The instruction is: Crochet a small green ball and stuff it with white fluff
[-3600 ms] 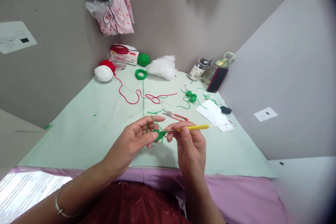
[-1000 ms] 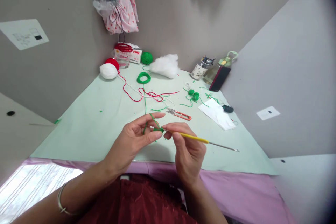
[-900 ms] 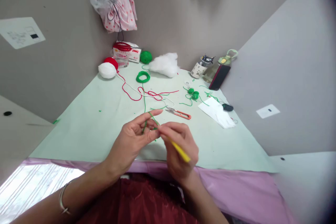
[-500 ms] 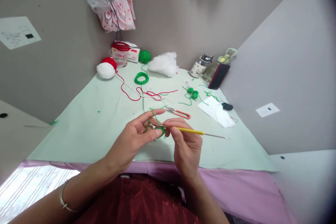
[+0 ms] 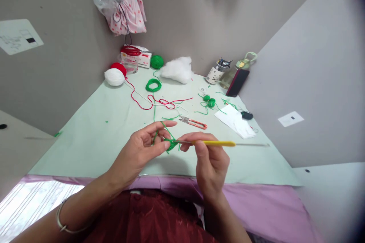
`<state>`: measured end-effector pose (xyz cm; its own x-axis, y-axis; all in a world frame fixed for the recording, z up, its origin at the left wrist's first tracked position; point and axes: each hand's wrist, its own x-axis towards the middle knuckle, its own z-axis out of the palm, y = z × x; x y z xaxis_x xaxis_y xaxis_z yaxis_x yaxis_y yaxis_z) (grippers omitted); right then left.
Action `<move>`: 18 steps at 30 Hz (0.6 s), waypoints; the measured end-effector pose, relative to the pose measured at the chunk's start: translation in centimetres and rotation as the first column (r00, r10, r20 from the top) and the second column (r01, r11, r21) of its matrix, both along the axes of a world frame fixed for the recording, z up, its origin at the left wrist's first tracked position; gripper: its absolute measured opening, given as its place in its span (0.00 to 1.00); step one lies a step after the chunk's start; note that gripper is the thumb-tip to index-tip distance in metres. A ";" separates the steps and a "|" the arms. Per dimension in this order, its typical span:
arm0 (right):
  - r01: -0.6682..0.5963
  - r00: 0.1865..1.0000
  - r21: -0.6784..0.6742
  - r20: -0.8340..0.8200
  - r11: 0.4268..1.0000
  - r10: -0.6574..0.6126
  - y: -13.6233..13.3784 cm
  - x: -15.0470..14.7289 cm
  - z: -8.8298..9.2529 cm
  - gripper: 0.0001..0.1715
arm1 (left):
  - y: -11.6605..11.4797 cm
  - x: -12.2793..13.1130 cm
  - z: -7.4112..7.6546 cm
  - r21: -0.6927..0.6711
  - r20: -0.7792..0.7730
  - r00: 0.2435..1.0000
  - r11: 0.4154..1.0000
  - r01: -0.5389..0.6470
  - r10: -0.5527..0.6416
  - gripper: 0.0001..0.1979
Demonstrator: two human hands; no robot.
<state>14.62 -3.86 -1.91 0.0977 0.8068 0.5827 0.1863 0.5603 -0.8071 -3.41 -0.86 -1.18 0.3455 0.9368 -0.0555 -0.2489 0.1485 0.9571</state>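
Between the thumb and fingers of my left hand is a small green crochet piece. Green yarn runs from it up over my raised left index finger. My right hand grips a crochet hook by its yellow handle, the metal shaft sticking out on both sides. The hook's left tip meets the top edge of the green piece; the exact stitch is too small to make out. Just beyond my fingers lie orange-handled thread snips.
Behind are a green yarn coil, white stuffing, a green yarn ball, and white and red balls. At right sit small green pieces, white paper, a pen cup, a bottle and a phone.
My right hand has moved right with the hook, drawing it away from my left fingers. My left hand has shifted slightly left, and more of the green piece shows.
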 end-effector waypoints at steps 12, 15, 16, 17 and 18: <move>0.124 0.988 0.187 0.063 0.974 -0.138 0.0 -0.2 -1.0 0.15 | 0.3 0.6 0.5 -0.295 0.244 0.969 0.948 0.121 -0.047 0.27; 0.043 0.998 0.084 -0.041 0.996 -0.039 0.4 -0.2 -0.1 0.13 | 0.2 0.5 0.7 -0.210 0.211 0.976 0.973 0.091 -0.046 0.24; 0.017 1.000 0.075 -0.013 0.997 -0.016 0.5 -0.3 0.0 0.12 | 0.1 0.6 0.6 -0.169 0.191 0.981 0.983 0.074 -0.042 0.22; 0.008 1.000 0.075 0.023 0.997 -0.009 0.5 -0.4 0.0 0.11 | 0.0 0.7 0.5 -0.130 0.168 0.985 0.990 0.056 -0.034 0.22; 0.012 0.998 0.083 0.063 0.996 -0.017 0.6 -0.5 -0.1 0.11 | -0.2 0.8 0.3 -0.100 0.144 0.989 0.994 0.034 -0.019 0.22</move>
